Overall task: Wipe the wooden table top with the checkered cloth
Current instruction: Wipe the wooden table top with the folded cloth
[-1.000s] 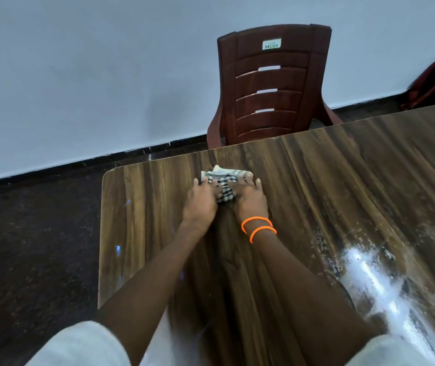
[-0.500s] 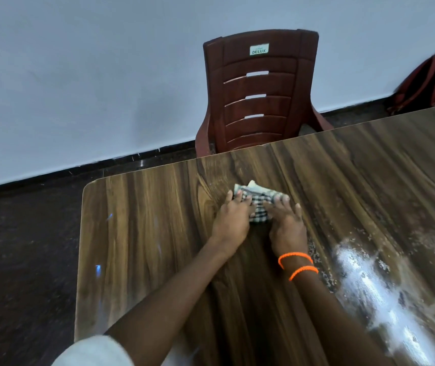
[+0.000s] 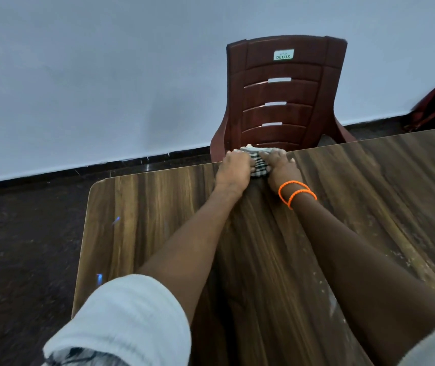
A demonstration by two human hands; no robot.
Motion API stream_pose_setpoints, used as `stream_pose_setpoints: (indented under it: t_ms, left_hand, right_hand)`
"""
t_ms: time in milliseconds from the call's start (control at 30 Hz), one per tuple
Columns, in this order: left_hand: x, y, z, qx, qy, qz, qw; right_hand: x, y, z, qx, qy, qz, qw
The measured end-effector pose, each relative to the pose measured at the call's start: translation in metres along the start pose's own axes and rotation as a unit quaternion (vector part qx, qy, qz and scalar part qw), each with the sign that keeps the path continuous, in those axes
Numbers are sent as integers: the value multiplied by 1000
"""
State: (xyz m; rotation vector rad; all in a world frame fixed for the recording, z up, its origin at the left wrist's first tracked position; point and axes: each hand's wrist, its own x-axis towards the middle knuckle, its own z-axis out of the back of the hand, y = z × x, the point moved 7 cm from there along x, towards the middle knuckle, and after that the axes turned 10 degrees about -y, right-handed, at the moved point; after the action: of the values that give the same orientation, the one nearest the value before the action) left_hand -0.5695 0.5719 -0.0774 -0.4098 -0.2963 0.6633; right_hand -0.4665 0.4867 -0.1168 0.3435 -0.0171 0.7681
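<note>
Head view: big wooden desk point(image 3: 316, 233) first, with pale dusty specks along its right side, then left hand point(image 3: 233, 171) and right hand point(image 3: 282, 171) side by side, then small bunched checkered cloth point(image 3: 258, 165) at the far edge. Fingers of both hands bent down over the cloth, pressing it flat. Best to keep pushing evenly, then back toward the dusty part.
</note>
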Motion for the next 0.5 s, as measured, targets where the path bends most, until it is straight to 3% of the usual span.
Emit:
stream_pose_setpoints:
  t_ms: [133,500]
  left_hand:
    - [-5,43,16,7,8,48,999]
    - [-97,105,46,55,-4,147,988]
  right_hand:
    - [7,45,-19,-32,47,57,997]
    - [-75,125,-36,14,51,130,990]
